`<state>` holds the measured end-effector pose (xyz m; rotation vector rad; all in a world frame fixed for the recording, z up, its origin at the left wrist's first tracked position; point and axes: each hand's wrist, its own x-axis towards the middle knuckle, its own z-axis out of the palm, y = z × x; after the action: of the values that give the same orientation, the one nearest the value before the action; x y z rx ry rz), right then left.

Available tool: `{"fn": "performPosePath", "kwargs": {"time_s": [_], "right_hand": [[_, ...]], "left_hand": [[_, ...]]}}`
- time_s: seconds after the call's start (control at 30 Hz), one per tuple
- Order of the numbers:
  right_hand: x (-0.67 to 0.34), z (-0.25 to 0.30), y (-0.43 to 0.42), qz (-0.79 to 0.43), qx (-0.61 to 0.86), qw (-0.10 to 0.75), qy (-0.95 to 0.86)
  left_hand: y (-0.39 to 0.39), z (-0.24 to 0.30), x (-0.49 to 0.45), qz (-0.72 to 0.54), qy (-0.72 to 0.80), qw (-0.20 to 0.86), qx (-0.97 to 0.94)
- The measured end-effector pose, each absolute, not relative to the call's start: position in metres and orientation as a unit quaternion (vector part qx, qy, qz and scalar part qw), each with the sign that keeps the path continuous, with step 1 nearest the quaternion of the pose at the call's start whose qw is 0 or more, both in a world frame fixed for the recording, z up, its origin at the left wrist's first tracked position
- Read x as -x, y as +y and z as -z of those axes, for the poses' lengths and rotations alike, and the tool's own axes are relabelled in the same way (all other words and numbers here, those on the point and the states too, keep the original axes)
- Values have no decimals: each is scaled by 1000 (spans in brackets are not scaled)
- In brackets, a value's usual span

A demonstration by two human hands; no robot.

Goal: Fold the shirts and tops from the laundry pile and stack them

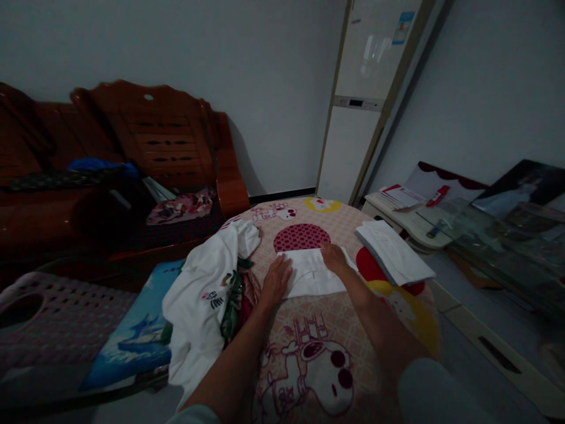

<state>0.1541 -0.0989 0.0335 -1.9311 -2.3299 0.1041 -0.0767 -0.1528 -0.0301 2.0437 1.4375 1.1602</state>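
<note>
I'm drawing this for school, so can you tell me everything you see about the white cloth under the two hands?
The white cloth looks soft and plain, folded into a flat, roughly rectangular shape with a few creases on top. It lies on the patterned tablecloth, just nearer than a dark-pink circle. The left hand rests on its left end; the right hand touches its far edge, right of the middle. I can't tell what garment it is.

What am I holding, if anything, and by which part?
Left hand touches the folded white cloth at its left edge, right hand at its far edge; whether either grips is unclear.
</note>
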Motion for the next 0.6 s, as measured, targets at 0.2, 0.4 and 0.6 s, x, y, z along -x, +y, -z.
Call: {"fn": "performPosePath", "kwargs": {"time_s": [0.2,0.4,0.6], "right_hand": [[-154,-51,-76,-81,598,-5,-798],[-150,-77,-63,-104,567,-59,-815],[-152,-87,-87,-78,573,-39,-815]], "left_hand": [[-151,21,83,-495,551,264,-618],[-160,3,80,-499,558,302,-590],[-163,-4,79,-499,562,311,-581]]}}
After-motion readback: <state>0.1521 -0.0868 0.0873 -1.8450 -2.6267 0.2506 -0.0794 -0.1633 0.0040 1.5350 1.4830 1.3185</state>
